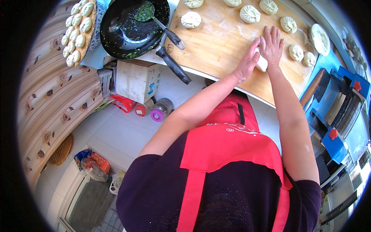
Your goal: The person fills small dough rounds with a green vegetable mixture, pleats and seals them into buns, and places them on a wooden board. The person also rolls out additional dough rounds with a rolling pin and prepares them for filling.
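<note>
On the floured wooden board point(216, 43), a smooth lump of white dough point(262, 63) is pressed between my two hands. My left hand point(247, 63) cups it from the left, thumb and fingers along its side and top. From the right, my right hand point(272, 47) bears on it with the heel of the palm, fingers stretched forward over the board. Part of the dough is hidden under the hands. Around them sit several pleated stuffed buns, such as one bun point(249, 14) ahead and another bun point(296, 52) to the right.
A black frying pan point(127, 34) holds a ladle point(166, 27) with chopped green filling; its handle overhangs the table edge. More buns rest on a round tray point(84, 37) at far left. A flour-dusted bowl point(319, 39) and a blue dough-rolling machine point(337, 145) stand right.
</note>
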A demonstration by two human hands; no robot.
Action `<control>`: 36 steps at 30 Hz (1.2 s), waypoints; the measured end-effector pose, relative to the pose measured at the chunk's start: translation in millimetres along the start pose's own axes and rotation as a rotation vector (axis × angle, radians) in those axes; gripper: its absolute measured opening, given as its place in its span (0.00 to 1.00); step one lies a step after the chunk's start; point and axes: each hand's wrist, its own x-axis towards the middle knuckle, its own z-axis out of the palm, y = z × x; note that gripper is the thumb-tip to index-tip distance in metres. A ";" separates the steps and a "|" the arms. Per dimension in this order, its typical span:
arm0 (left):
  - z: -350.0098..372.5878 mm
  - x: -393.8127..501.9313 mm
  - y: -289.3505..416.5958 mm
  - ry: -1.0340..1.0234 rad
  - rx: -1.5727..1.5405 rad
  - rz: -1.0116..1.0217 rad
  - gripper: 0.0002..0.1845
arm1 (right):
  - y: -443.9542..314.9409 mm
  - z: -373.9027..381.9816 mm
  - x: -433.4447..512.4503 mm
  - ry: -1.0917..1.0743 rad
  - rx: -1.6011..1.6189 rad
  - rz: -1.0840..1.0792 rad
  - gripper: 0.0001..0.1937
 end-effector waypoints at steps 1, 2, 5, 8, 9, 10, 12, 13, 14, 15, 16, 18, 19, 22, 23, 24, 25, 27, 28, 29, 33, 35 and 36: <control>1.8 -0.3 -0.7 0.016 -0.001 -0.004 0.50 | 3.1 2.0 4.8 -0.027 -0.013 0.028 0.31; 5.1 3.0 -1.6 0.044 0.007 0.010 0.50 | 5.0 2.2 8.2 -0.061 -0.031 0.024 0.32; 12.0 6.2 -1.3 0.099 0.184 0.046 0.49 | -11.5 -3.8 -3.1 -0.135 0.249 0.035 0.33; 10.8 -3.3 0.7 0.140 0.061 0.059 0.54 | -52.6 -30.4 -61.2 -0.295 0.733 0.064 0.32; 9.9 -8.0 1.1 0.157 0.001 0.031 0.54 | -69.8 -35.4 -75.5 -0.241 0.755 0.166 0.33; 7.3 -15.4 1.7 0.100 0.045 0.038 0.50 | -78.4 -47.0 -90.7 -0.189 0.729 0.211 0.33; 1.0 -21.8 2.1 0.141 -0.044 0.022 0.50 | -89.3 -54.8 -95.5 -0.180 0.580 0.230 0.32; -0.5 -24.1 2.1 0.150 -0.088 0.003 0.50 | -89.0 -56.0 -90.6 -0.220 0.452 0.208 0.31; -5.2 -19.9 1.6 0.167 -0.087 0.002 0.51 | -85.4 -55.3 -81.9 -0.222 0.331 0.171 0.31; -9.1 -14.0 1.2 0.166 -0.087 0.034 0.50 | -81.3 -49.8 -68.5 -0.231 0.287 0.164 0.31; -11.1 -10.6 1.0 0.160 -0.100 0.046 0.50 | -76.4 -41.9 -53.8 -0.205 0.244 0.152 0.30; -11.6 -2.6 0.3 0.144 -0.153 0.030 0.49 | -59.0 -30.6 -33.4 -0.163 0.169 0.133 0.30; -12.6 1.0 0.3 0.139 -0.179 0.014 0.49 | -50.9 -23.2 -23.5 -0.125 0.150 0.105 0.31; -14.8 8.7 3.6 0.079 -0.217 0.007 0.48 | -32.0 -4.4 2.5 -0.017 0.073 0.067 0.32; -15.7 11.1 5.1 0.059 -0.229 0.029 0.48 | -26.8 -0.1 12.2 -0.019 0.043 0.054 0.32; -15.6 14.1 6.3 0.047 -0.173 0.040 0.46 | -23.2 1.4 18.2 -0.036 0.026 0.065 0.32; -15.0 16.5 7.4 0.044 -0.169 0.019 0.46 | -22.5 1.1 21.9 -0.099 -0.018 0.096 0.32; -12.0 20.6 9.2 0.069 -0.179 -0.042 0.45 | -30.0 -6.6 19.4 -0.140 0.130 0.085 0.33; -11.8 22.3 10.5 0.081 -0.218 -0.068 0.45 | -35.7 -13.1 17.3 -0.201 0.232 0.070 0.33; -10.3 22.8 11.6 0.088 -0.258 -0.097 0.44 | -42.8 -20.5 16.1 -0.291 0.321 0.082 0.33; -3.9 -0.4 16.9 0.089 -0.315 -0.182 0.50 | -106.4 -61.4 -67.7 -0.124 0.715 0.206 0.31; -3.5 -10.4 17.3 0.027 -0.256 -0.185 0.50 | -113.7 -69.1 -80.9 -0.109 0.542 0.300 0.30; -6.0 -11.8 16.6 0.021 -0.230 -0.156 0.49 | -112.8 -69.9 -82.1 -0.183 0.437 0.391 0.29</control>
